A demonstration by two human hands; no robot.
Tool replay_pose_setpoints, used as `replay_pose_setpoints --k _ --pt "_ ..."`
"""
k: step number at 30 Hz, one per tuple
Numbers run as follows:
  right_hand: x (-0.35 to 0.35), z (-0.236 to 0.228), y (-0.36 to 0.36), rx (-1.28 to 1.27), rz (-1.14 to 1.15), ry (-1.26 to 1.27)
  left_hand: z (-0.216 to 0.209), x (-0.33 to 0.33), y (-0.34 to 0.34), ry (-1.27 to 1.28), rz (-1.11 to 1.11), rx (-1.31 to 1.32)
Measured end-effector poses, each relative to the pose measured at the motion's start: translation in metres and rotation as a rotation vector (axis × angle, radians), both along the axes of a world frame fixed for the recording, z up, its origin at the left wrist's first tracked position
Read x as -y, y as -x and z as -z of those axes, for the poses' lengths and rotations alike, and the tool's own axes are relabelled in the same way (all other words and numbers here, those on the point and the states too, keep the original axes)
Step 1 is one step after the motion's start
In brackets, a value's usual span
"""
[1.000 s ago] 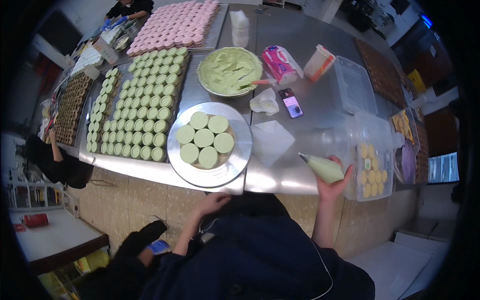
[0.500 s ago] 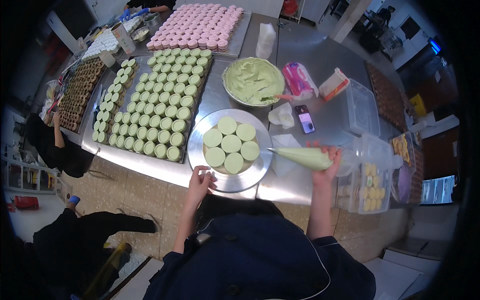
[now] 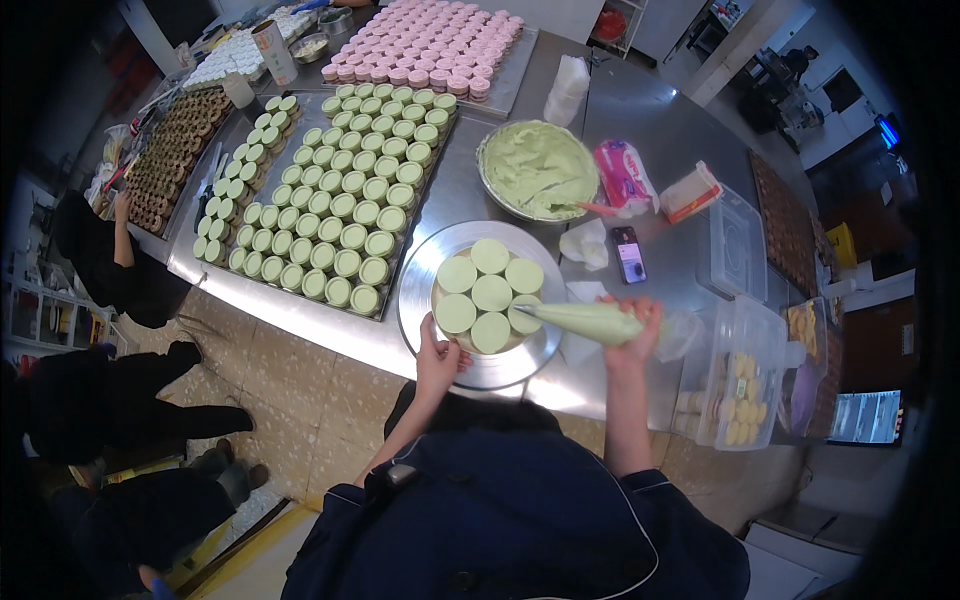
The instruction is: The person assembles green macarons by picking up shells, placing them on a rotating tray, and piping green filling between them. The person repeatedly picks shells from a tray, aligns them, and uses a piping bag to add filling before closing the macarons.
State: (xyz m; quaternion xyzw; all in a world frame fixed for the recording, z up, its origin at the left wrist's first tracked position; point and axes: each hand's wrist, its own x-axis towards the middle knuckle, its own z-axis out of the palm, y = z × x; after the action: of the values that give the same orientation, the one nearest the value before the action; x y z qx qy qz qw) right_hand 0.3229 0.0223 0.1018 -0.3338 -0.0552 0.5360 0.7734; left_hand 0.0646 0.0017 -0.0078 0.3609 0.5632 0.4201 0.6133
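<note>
My right hand [image 3: 634,333] is wrapped round a piping bag [image 3: 580,321] filled with pale green cream. The bag lies nearly level, its metal tip over the right-hand disc of several flat, pale green rounds [image 3: 491,293]. These sit in a flower-like ring around a central one, on a brown round board [image 3: 441,327]. Beneath is a silver turntable [image 3: 412,290]. My left hand [image 3: 440,357] rests at the near left edge of the board, fingers apart and touching its rim.
A bowl of green cream [image 3: 538,168] stands behind the turntable. Trays of green-topped cakes [image 3: 330,215] and pink-topped cakes [image 3: 430,45] spread left and back. A phone [image 3: 629,254], wipes pack [image 3: 625,176] and clear plastic box [image 3: 740,380] lie right. Co-workers [image 3: 110,400] are at left.
The piping bag has moved left, bringing its tip from beside the rounds to over the right-hand one. My left hand has shifted inward to the board's edge. The whole view has swung slightly.
</note>
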Motion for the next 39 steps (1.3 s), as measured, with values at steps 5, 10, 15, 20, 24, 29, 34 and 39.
replay_pose_setpoints --k 5,10,15,20,24,29,34,39 --pt "-0.011 0.003 0.010 0.083 -0.052 0.004 -0.003 -0.004 0.003 0.012 -0.016 0.033" --pt "-0.019 0.001 0.025 0.220 -0.056 0.032 -0.006 -0.009 0.008 0.002 0.009 0.011" --pt "-0.023 -0.005 0.035 0.279 -0.038 0.070 -0.007 -0.016 0.016 0.005 0.055 0.016" --pt "-0.025 -0.005 0.039 0.327 -0.035 0.061 -0.008 -0.013 0.026 0.031 0.019 0.051" --pt "-0.026 -0.004 0.041 0.349 -0.037 0.068 -0.002 0.012 0.035 -0.266 -0.229 -0.420" --pt "-0.026 -0.002 0.042 0.342 -0.013 0.098 0.008 0.038 0.047 0.101 -0.068 -0.191" --pt "-0.026 -0.002 0.043 0.373 -0.024 0.091 0.004 0.046 0.060 0.377 0.462 0.145" --pt "-0.026 -0.002 0.043 0.383 -0.022 0.085 0.002 0.040 0.063 0.452 0.365 0.111"
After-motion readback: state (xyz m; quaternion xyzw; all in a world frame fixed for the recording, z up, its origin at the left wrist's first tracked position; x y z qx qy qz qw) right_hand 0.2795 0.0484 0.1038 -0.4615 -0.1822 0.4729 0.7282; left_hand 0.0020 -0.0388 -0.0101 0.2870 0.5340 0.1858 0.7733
